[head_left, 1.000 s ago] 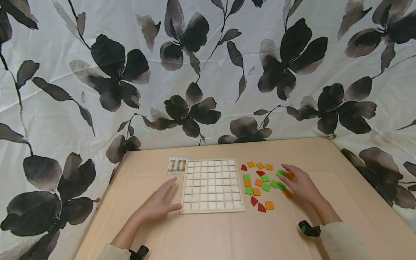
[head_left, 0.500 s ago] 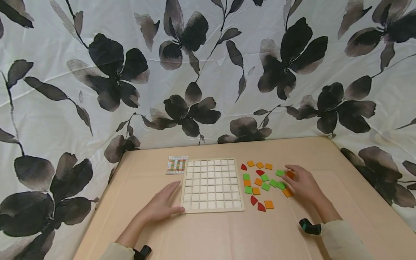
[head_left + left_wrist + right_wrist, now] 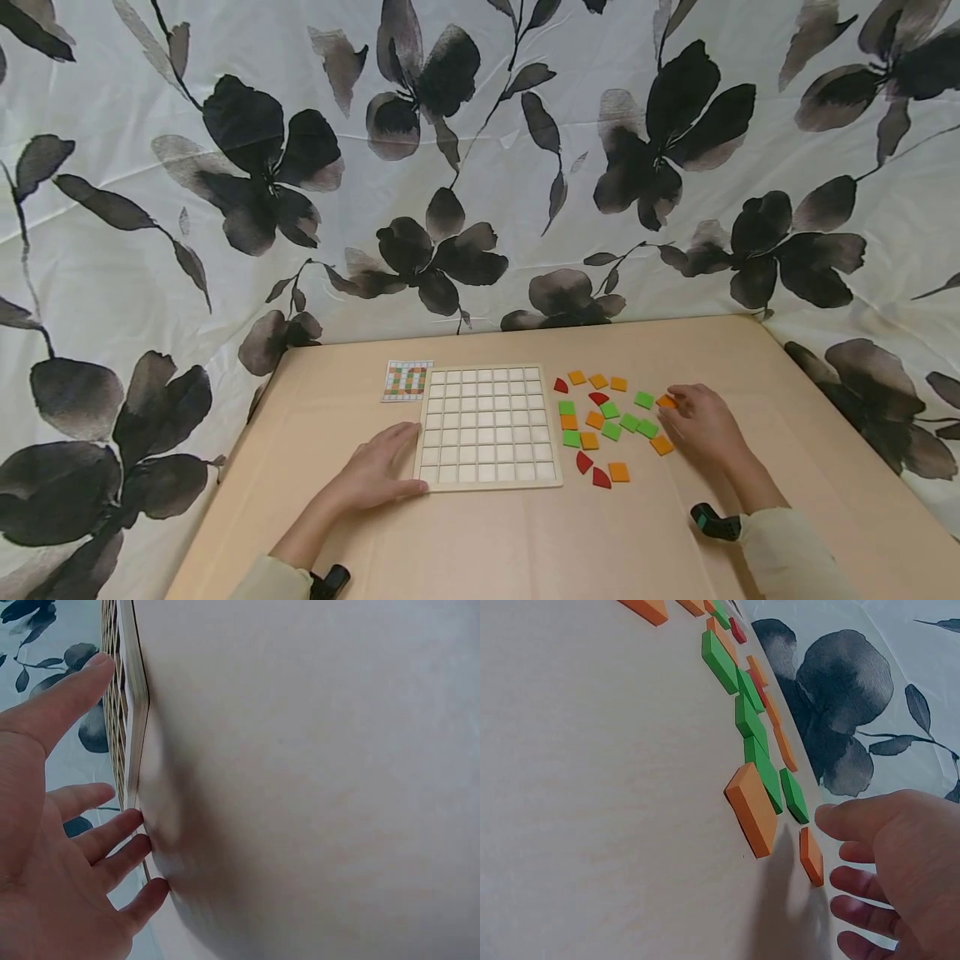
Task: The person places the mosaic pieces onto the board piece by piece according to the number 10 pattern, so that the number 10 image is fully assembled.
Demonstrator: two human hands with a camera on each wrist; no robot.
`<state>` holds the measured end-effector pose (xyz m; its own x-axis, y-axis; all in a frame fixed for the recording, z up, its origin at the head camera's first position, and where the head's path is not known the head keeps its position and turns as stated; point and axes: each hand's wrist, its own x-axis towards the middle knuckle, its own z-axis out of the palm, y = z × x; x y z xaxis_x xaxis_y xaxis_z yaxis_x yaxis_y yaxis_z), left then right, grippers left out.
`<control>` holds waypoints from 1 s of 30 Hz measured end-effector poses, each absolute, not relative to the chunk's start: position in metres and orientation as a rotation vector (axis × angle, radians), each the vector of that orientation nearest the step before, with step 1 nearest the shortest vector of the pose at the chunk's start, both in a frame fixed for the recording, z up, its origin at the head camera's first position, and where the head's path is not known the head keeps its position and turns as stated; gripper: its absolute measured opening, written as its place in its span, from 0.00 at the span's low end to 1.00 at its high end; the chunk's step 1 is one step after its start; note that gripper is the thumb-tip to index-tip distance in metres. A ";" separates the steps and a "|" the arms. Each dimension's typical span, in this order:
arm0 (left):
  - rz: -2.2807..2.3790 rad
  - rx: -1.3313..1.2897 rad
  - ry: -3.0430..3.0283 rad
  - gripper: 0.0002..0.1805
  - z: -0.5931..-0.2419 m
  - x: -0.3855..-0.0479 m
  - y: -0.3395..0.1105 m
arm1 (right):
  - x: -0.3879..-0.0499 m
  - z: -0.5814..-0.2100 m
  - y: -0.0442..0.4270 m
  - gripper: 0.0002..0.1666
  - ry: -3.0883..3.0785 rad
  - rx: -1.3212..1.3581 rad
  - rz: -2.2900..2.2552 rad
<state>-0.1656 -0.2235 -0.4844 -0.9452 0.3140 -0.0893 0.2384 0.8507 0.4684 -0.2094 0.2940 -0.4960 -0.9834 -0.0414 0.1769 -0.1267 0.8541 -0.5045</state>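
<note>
A pale wooden grid board (image 3: 487, 487) lies in the middle of the table. At its left edge rests my left hand (image 3: 369, 472), fingers extended, with the thumb at the near left corner. In the left wrist view the fingertips of the left hand (image 3: 67, 832) lie along the side of the board (image 3: 137, 697). My right hand (image 3: 701, 425) hovers over the right end of the scattered tiles, fingers loosely bent. Closest to it is an orange square tile (image 3: 666, 402); in the right wrist view that orange tile (image 3: 811, 856) lies beside the fingertips, apparently not gripped.
Green squares (image 3: 628, 422), orange squares (image 3: 618, 472) and red quarter-round tiles (image 3: 602, 477) are spread right of the board. A small printed pattern card (image 3: 407, 381) lies at the board's far left corner. A floral cloth (image 3: 555, 167) hangs behind the table (image 3: 510, 542).
My right hand has shifted slightly right, uncovering green tiles and nearing the orange tile, its fingers drawing closer together. My left hand has moved right and nearer, up to the board's edge.
</note>
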 end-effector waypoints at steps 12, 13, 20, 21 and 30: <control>0.630 0.432 2.916 0.49 -0.488 -0.167 -0.221 | -0.214 -0.503 0.300 0.24 -2.902 0.101 0.767; 0.631 0.432 2.917 0.49 -0.488 -0.167 -0.221 | -0.215 -0.504 0.300 0.23 -2.899 0.100 0.764; 0.659 0.422 2.908 0.49 -0.488 -0.167 -0.219 | -0.217 -0.507 0.300 0.20 -2.906 0.052 0.773; 0.662 0.418 2.908 0.49 -0.488 -0.167 -0.219 | -0.217 -0.507 0.299 0.19 -2.908 0.048 0.777; 0.648 0.394 2.932 0.49 -0.490 -0.168 -0.218 | -0.217 -0.508 0.296 0.19 -2.892 0.023 0.785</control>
